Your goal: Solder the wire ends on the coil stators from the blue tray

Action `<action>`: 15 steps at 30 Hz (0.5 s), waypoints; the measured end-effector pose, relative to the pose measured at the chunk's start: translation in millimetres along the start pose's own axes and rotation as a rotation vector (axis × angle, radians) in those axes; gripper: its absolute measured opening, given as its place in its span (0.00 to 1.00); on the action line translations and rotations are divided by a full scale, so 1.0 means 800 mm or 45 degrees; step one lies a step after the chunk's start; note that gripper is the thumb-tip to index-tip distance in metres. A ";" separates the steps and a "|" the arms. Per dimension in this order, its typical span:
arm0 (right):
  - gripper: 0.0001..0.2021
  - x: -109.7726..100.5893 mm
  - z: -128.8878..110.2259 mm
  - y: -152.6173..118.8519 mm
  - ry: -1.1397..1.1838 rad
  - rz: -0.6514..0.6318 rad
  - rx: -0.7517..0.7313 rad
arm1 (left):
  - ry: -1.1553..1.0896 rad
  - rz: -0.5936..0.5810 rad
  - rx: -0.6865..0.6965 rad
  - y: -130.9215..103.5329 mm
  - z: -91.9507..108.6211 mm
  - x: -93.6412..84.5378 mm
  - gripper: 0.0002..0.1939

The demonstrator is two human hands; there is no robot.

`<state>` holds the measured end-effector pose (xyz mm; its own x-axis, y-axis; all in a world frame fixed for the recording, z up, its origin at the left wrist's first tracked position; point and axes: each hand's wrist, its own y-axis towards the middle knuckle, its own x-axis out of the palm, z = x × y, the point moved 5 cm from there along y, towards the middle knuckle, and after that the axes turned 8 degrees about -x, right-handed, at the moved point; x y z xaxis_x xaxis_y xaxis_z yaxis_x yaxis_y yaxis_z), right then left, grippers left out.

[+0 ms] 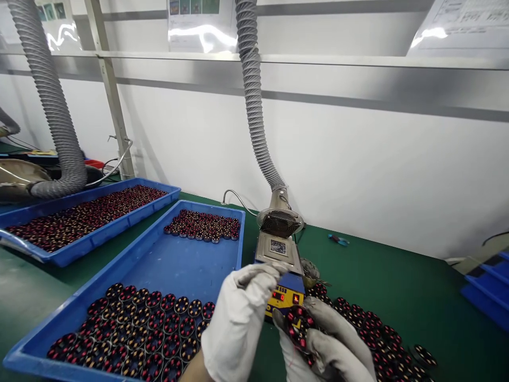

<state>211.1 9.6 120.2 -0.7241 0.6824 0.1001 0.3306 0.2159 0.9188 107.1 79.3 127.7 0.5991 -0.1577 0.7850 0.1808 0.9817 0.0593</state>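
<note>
My right hand, in a greyed white glove, grips a wound motor stator, a black ring with red coils, by its edges. A fine reddish wire seems to hang below it. Up and to the left of that stator, my left hand is closed in a pinch, its gloved fingertips in front of the solder pot. Whatever the pinch may hold is too blurred to make out. The pot has a yellow front with a red digital display and a metal top with a square well. More stators are piled beyond my right hand.
A blue tray on the left holds stators in two groups; another blue tray behind it is full of them. A fume hood on a grey hose stands over the pot. Cutters lie behind; blue bins stand far right.
</note>
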 end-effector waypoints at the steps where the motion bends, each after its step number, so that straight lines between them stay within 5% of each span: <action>1: 0.21 0.001 -0.003 0.002 -0.055 0.038 -0.052 | -0.048 0.029 0.043 0.002 0.005 -0.006 0.09; 5: 0.17 0.008 -0.005 0.007 -0.159 -0.026 -0.182 | 0.120 0.065 0.178 -0.001 0.029 -0.017 0.08; 10: 0.19 0.002 0.008 0.000 -0.141 -0.095 -0.070 | 0.717 0.110 0.227 -0.018 0.050 -0.011 0.06; 15: 0.19 -0.010 0.043 0.012 0.052 -0.215 0.150 | 1.329 -0.250 0.422 -0.040 0.044 -0.024 0.20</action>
<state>241.0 30.5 115.4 -0.7986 0.6009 -0.0339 0.2692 0.4070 0.8729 62.1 54.9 132.5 0.9733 -0.1729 -0.1512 0.2208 0.8851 0.4097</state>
